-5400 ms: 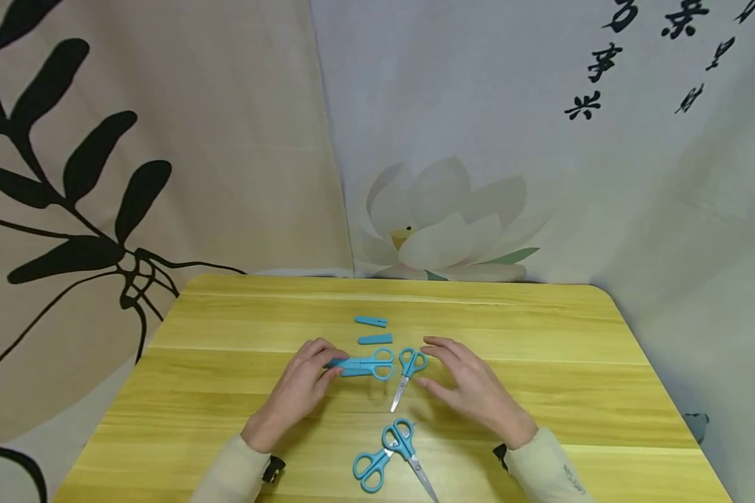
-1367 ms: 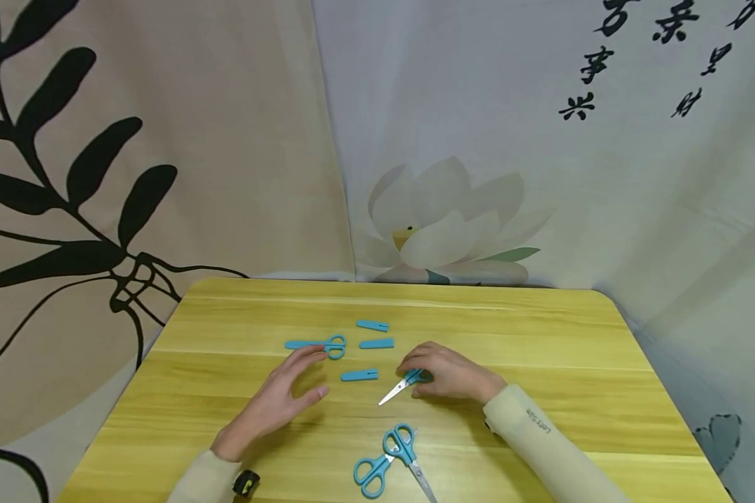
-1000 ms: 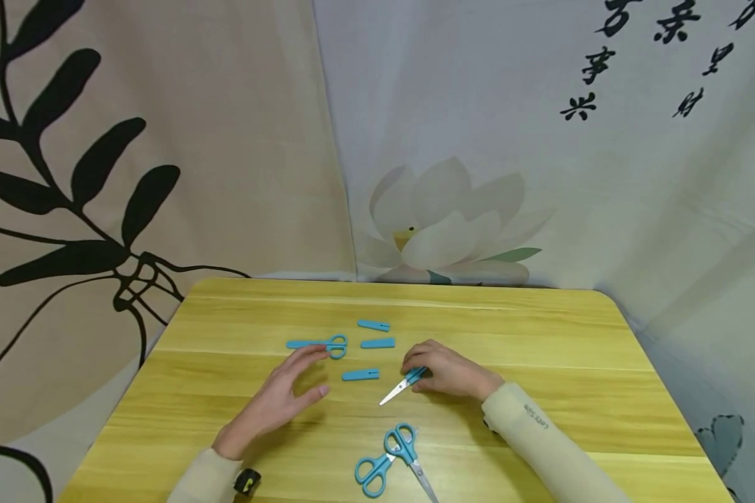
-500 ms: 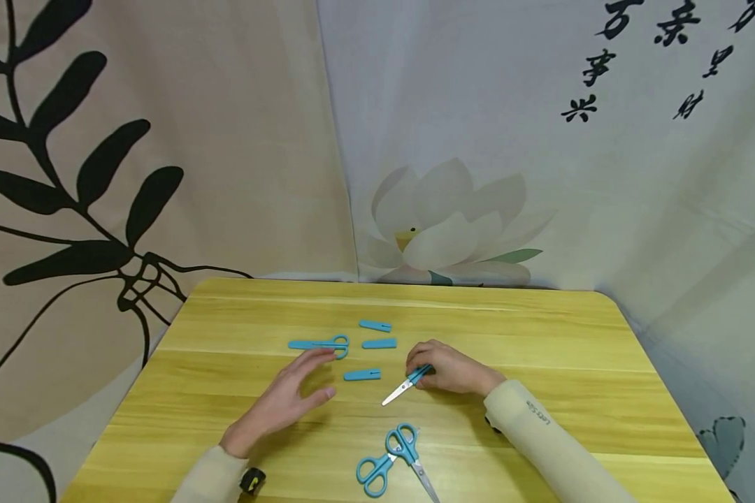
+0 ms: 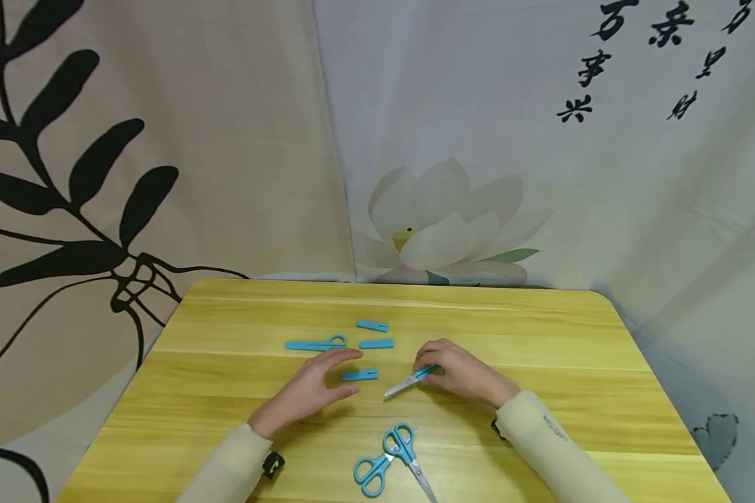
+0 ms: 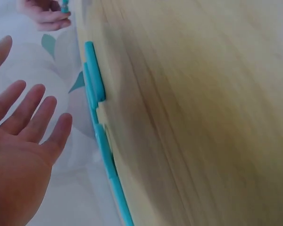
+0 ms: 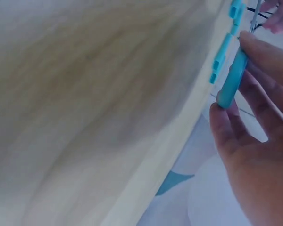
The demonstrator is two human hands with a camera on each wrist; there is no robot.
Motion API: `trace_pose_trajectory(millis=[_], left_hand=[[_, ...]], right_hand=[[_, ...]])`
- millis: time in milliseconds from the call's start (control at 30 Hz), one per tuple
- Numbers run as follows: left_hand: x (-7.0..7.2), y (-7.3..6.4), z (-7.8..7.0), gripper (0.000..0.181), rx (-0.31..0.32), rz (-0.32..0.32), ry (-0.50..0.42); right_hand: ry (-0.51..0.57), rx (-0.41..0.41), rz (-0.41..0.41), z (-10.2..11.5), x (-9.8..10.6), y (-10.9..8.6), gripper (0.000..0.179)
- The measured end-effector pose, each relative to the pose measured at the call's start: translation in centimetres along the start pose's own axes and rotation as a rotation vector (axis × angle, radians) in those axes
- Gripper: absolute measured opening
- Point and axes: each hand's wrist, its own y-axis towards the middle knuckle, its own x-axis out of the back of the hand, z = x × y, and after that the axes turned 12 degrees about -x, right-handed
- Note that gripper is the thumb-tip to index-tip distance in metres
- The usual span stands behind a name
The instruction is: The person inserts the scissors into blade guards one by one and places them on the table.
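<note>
My right hand (image 5: 456, 369) grips a pair of scissors (image 5: 405, 383) by the blue handles, its bare metal blades pointing left and toward me. In the right wrist view the thumb and fingers pinch the blue handle (image 7: 234, 80). My left hand (image 5: 308, 388) hovers with its fingers spread around a blue blade cover (image 5: 360, 375), holding nothing; the left wrist view shows its empty palm (image 6: 19, 155). Just beyond the left fingers lies a second pair of scissors (image 5: 308, 345) with a cover on its blades, its handle partly hidden by that hand.
Two more blue covers (image 5: 372, 325) (image 5: 376, 344) lie further back on the wooden table (image 5: 509, 314). Nearer me, two uncovered pairs of scissors (image 5: 400, 441) (image 5: 371, 476) lie crossed, one on the other. A printed curtain (image 5: 453, 105) hangs behind the table.
My left hand has moved right from beside the covered scissors to the nearest blade cover. My right hand has lifted the scissors slightly, shifting them a little right and away from me.
</note>
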Motion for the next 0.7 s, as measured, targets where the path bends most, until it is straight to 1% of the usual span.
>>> trace_pose_trajectory(millis=[167,267,467,700], left_hand=[[-0.5,0.9,0.6,0.052,-0.009,0.012,-0.045],[-0.7,1.4,0.9,0.050,-0.012,0.024,-0.064],[-1.2,2.1,1.3,0.048,0.025,0.047,-0.103],[-1.7,2.7,1.6,0.044,0.051,0.059,-0.102]], right_hand=[[-0.002,0.006,-0.061,-0.2,0.6,-1.2,0.018],[0.001,0.011,-0.083,-0.4,0.7,-1.8,0.018],[0.011,-0.011,-0.108,-0.5,0.7,-2.7,0.017],[0.025,-0.036,-0.107,-0.3,1.0,-3.2,0.018]])
